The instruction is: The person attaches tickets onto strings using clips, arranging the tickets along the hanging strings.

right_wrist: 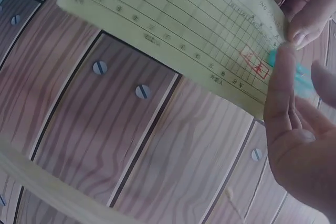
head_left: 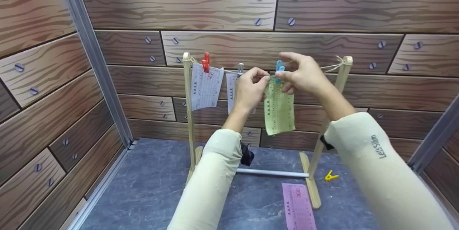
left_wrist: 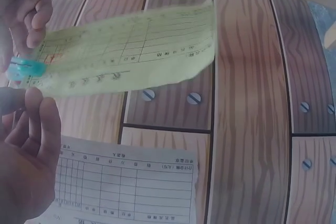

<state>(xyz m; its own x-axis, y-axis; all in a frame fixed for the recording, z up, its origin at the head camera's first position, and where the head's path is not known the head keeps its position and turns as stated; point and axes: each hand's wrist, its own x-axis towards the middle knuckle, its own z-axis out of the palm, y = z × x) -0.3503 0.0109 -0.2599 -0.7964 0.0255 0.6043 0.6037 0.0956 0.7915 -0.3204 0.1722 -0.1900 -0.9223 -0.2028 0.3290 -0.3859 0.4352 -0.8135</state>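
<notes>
A yellow-green receipt slip [head_left: 279,109] hangs from the string, with a blue clothespin [head_left: 279,66] at its top edge. My left hand [head_left: 249,90] pinches the slip's upper corner between thumb and fingertips. Beside the clothespin is my right hand [head_left: 304,74], index finger stretched out and thumb right at the clip. Its lower fingers lie close along the paper. In the left wrist view, the teal-looking clothespin [left_wrist: 26,69] sits between both hands. The right wrist view shows the slip's printed face [right_wrist: 184,35] with a red stamp box.
A white slip [head_left: 206,86] hangs under a red clothespin [head_left: 206,63]. Another white slip [head_left: 231,92] under a grey clothespin [head_left: 240,67] is partly hidden by my left hand. A pink slip [head_left: 298,205] and yellow clothespin [head_left: 330,176] lie near the wooden stand's right foot [head_left: 312,187].
</notes>
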